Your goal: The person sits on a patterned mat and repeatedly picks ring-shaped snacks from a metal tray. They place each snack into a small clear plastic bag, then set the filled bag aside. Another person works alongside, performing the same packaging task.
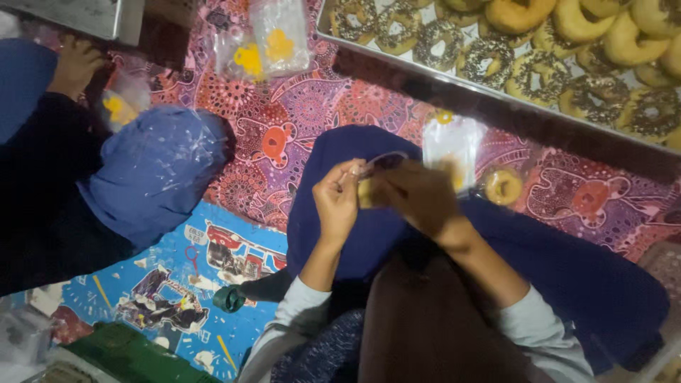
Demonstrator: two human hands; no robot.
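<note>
Both hands meet over the lap, left hand (pixel 336 201) pinching a small clear bag (pixel 379 164) open while right hand (pixel 418 195) grips the doughnut (pixel 367 193) at its mouth. Bagged doughnut (pixel 502 186) lies beside the knee on the patterned mat (pixel 284 106) (tray of doughnuts (pixel 454 86) along its far edge).

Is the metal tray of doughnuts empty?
No, the metal tray is crowded with sprinkle-topped doughnuts and plain golden doughnuts.

Both forearms in pale grey sleeves reach forward from the near edge and meet at centre. The left hand (pixel 337 202) is curled, fingertips pinched together; the right hand (pixel 418 195) bends at the wrist, fingers closed, touching the left
</note>
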